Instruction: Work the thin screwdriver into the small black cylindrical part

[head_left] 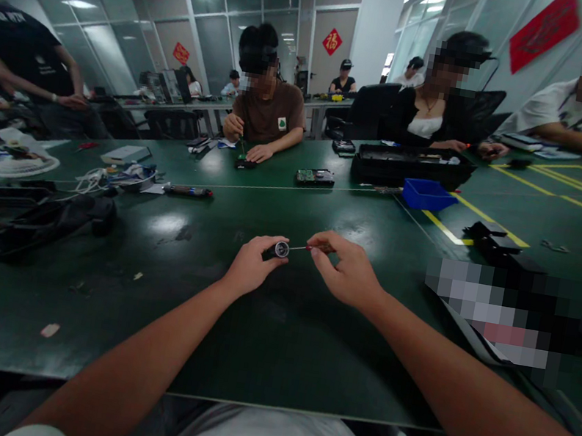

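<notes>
Between the thumb and fingers of my left hand [251, 265] is a small round part [282, 249], dark with a silvery rim, its face turned toward me. My right hand [342, 265] pinches a screwdriver [299, 248] by its reddish handle. The thin metal shaft points left, and its tip meets or lies very close to the right side of the round part. Both hands are above the green table [267, 363], near its middle.
A blue bin [427, 195] and a long black case [414, 168] stand at the back right. Papers [491, 318] lie right of my arm. Black parts [51, 230] and cables [93, 181] lie left. A pen-like tool [188, 191] lies ahead. A co-worker [270, 107] sits opposite.
</notes>
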The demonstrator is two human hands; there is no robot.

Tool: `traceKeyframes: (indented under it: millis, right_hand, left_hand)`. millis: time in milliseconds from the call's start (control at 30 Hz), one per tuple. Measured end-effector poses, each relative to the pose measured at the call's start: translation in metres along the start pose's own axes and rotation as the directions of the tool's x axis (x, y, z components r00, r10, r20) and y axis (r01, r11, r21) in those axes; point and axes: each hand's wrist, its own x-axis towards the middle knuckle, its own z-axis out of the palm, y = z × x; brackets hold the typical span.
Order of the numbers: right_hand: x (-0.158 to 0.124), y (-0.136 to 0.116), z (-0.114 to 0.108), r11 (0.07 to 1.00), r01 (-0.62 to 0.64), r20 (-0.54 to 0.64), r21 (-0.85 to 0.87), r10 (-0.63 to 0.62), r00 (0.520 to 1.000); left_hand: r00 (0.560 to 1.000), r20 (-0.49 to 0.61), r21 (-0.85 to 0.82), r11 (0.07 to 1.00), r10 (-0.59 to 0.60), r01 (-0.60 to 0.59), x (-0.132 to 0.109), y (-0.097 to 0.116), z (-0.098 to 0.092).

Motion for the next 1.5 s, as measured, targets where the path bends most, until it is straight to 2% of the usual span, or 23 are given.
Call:
traceKeyframes:
  millis: [200,300,467,567,667,767,900,967,1033,1100,1133,1200,1267,1333,1500]
  right_hand:
    - [0.001,-0.003,0.000,0.994,-0.089,-0.012,-0.066,0.089,0.996]
    - [0.001,-0.002,0.000,0.993,-0.084,-0.040,-0.084,0.081,0.996]
    - [-0.001,-0.002,0.000,0.999,-0.021,0.007,-0.037,0.021,1.000]
    - [-0.003,-0.002,0.002,0.999,-0.019,-0.014,-0.029,0.019,1.000]
    - [-0.003,-0.001,0.005,0.996,-0.083,-0.086,0.024,0.084,0.993]
    - [-0.002,0.003,0.009,0.976,-0.139,-0.132,0.170,0.163,0.978]
    - [0.004,0.010,0.014,0.872,-0.202,-0.133,0.445,0.288,0.948]
    - [0.007,0.014,0.015,0.760,-0.246,-0.092,0.602,0.372,0.924]
    - [0.009,0.018,0.016,0.601,-0.303,-0.009,0.740,0.459,0.889]
    - [0.010,0.021,0.017,0.523,-0.323,0.019,0.788,0.504,0.863]
    - [0.010,0.022,0.017,0.541,-0.316,-0.003,0.779,0.508,0.862]
    - [0.009,0.021,0.017,0.653,-0.281,-0.088,0.703,0.472,0.877]
    - [0.006,0.018,0.017,0.781,-0.235,-0.157,0.578,0.389,0.908]
    - [0.003,0.013,0.016,0.874,-0.197,-0.175,0.444,0.300,0.938]
    - [-0.001,0.005,0.014,0.969,-0.130,-0.137,0.210,0.161,0.977]
  left_hand:
    - [1.000,0.006,-0.008,1.000,0.004,-0.004,0.001,-0.002,0.003]
    - [1.000,0.016,-0.002,1.000,0.007,-0.007,0.001,-0.001,0.003]
    - [1.000,0.015,-0.001,1.000,0.005,-0.005,0.000,0.001,0.001]
    - [0.999,0.026,-0.004,1.000,0.021,-0.021,0.000,0.002,0.001]
    - [1.000,0.018,-0.001,1.000,0.020,-0.020,0.000,0.001,0.002]
    - [1.000,0.002,0.011,1.000,0.012,-0.012,0.000,0.000,0.001]
    - [0.999,-0.009,0.024,0.999,0.036,-0.036,0.001,0.001,0.000]
    - [0.998,-0.006,0.029,0.997,0.070,-0.070,0.001,0.003,-0.001]
    - [0.995,-0.005,0.037,0.994,0.103,-0.103,0.001,0.004,-0.001]
    - [0.993,0.000,0.048,0.992,0.119,-0.119,0.001,0.005,-0.002]
    - [0.993,0.005,0.052,0.991,0.119,-0.119,0.001,0.005,-0.002]
    - [0.994,0.011,0.057,0.992,0.109,-0.109,0.001,0.005,-0.002]
    - [0.996,0.005,0.059,0.994,0.093,-0.094,0.001,0.005,-0.002]
    - [0.996,-0.005,0.062,0.995,0.084,-0.083,0.001,0.006,-0.003]
    - [0.996,0.003,0.078,0.993,0.088,-0.088,0.001,0.007,-0.003]
